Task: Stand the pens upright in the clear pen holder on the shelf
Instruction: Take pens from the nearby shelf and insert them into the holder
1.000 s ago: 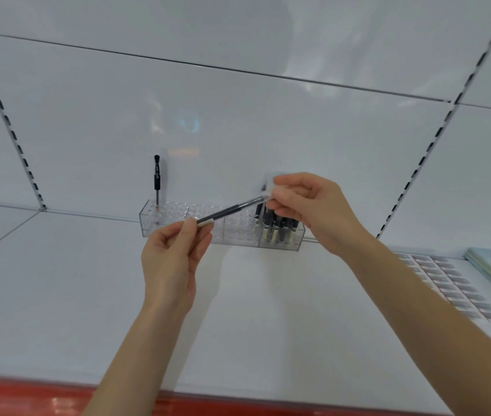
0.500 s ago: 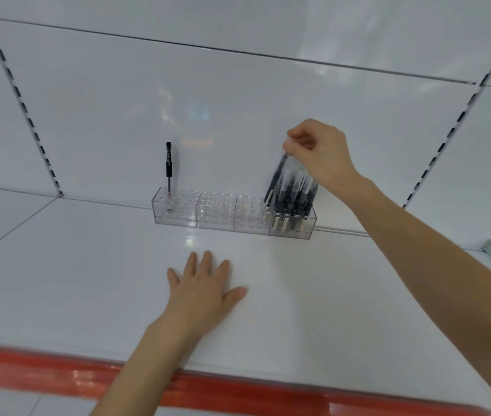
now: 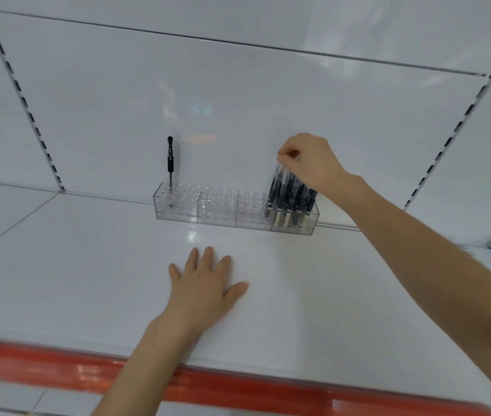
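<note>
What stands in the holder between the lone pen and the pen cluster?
Nothing: head view shows empty holder holes between lone pen and pen cluster.

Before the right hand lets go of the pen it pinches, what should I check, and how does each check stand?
1. Right hand pinches held pen at its top: ok.
2. Its tip seated in a hole of the clear pen holder: cannot tell.
3. Pen cluster stands in holder's right end section: ok.
4. Lone black pen upright at left end: ok.
5. Left hand flat on shelf, apart from holder: ok.
</note>
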A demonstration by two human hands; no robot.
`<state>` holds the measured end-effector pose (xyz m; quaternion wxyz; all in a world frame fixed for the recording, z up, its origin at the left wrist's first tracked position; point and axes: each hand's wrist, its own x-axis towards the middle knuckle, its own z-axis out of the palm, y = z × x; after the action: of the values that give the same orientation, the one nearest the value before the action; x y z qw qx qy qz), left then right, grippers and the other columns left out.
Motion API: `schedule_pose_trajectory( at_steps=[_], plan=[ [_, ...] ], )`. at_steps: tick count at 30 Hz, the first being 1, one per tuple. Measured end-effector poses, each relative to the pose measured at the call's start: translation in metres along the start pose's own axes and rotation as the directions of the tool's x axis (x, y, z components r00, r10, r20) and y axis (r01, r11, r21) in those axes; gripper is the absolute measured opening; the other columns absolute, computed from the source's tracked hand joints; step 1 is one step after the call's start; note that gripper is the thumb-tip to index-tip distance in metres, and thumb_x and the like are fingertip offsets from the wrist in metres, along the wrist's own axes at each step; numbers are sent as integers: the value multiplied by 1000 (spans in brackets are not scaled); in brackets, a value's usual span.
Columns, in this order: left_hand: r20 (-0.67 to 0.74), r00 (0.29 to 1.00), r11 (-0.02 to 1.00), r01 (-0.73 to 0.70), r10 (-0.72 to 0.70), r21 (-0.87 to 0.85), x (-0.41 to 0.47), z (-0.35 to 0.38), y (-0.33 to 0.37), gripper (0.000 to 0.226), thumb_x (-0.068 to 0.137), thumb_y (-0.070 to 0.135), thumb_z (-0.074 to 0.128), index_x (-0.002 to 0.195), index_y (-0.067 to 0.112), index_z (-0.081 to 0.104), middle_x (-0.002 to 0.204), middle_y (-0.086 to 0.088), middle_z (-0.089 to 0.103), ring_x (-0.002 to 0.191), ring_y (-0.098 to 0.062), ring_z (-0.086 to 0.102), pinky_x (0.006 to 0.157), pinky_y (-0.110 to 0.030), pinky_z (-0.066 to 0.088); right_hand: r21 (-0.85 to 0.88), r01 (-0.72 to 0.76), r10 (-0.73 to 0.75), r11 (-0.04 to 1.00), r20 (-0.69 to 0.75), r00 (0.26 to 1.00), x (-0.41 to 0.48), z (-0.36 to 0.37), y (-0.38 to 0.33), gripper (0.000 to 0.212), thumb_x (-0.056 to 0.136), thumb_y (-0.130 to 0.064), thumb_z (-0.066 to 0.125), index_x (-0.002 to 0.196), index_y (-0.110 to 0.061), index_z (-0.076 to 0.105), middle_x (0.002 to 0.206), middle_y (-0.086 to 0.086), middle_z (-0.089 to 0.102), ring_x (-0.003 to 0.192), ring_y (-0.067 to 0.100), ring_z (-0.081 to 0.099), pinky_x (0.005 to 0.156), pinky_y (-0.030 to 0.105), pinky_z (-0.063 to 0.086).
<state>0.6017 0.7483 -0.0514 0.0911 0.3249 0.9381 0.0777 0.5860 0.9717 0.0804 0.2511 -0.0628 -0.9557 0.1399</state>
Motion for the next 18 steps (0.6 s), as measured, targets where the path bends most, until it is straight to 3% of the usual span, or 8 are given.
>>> schedule_pose_trajectory(
  at_steps=[4, 11, 15, 18],
  plan=[
    [-1, 1000, 1000, -3, 3, -15, 0, 0, 0, 61, 91, 60, 25, 143, 29, 20, 158, -5, 4, 145, -29, -2, 112, -56, 9, -76, 19, -17, 997, 26, 1000, 0, 5, -2, 31, 92, -24, 47, 87, 0, 66, 93, 15, 62, 92, 25, 54, 78, 29, 36],
    [-23, 1000, 998, 3, -5, -68, -2, -3, 1, 59, 90, 59, 32, 141, 28, 28, 157, -4, 10, 145, -27, 2, 112, -54, 10, -96, 65, -70, 993, -53, 996, -10, 13, 3, 33, 92, -18, 44, 81, 4, 66, 86, 19, 66, 90, 32, 56, 78, 36, 42],
    [-65, 998, 995, 1, -7, -97, -3, -11, -2, 50, 92, 53, 36, 132, 24, 44, 147, -4, 33, 142, -24, 20, 109, -46, 21, -53, 75, -82, 996, -128, 988, -21, 11, -2, 30, 94, -20, 45, 110, -1, 62, 118, 13, 62, 115, 28, 50, 96, 27, 34],
    [-161, 987, 997, 8, -20, -70, -12, -25, -10, 50, 92, 51, 33, 125, 18, 51, 133, -3, 48, 130, -22, 40, 103, -38, 30, 29, 114, -107, 993, -175, 979, -28, 7, -19, 30, 94, -21, 46, 118, -6, 59, 127, 8, 58, 124, 22, 45, 95, 15, 25]
  ],
)
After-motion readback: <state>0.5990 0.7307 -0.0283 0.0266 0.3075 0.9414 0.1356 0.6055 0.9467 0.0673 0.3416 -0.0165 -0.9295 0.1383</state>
